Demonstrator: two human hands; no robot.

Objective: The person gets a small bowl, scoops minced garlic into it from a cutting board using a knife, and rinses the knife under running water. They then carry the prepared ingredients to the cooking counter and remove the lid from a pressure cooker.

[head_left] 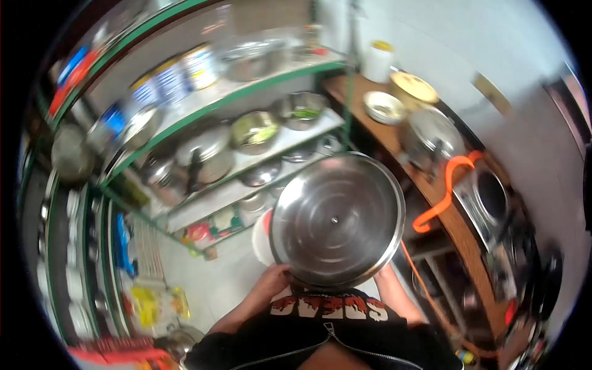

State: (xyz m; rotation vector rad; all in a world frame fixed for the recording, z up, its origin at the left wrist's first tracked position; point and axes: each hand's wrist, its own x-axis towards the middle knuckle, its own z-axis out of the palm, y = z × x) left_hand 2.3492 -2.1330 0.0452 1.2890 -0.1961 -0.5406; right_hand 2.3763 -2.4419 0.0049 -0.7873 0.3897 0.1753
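Lid [336,191] is shiny, smooth metal with faint rings; worktop [388,137] looks like wood, hose [455,185] smooth plastic, shirt [394,339] just matt cloth.

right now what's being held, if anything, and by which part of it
A round metal lid: the left hand grips its near rim; the right hand meets it too, fingers hidden.

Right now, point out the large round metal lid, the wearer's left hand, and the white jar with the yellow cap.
Large round metal lid [337,223]: head view, middle of its face.
Left hand [279,277]: head view, middle of the hand.
White jar [377,63]: head view, side of its body.
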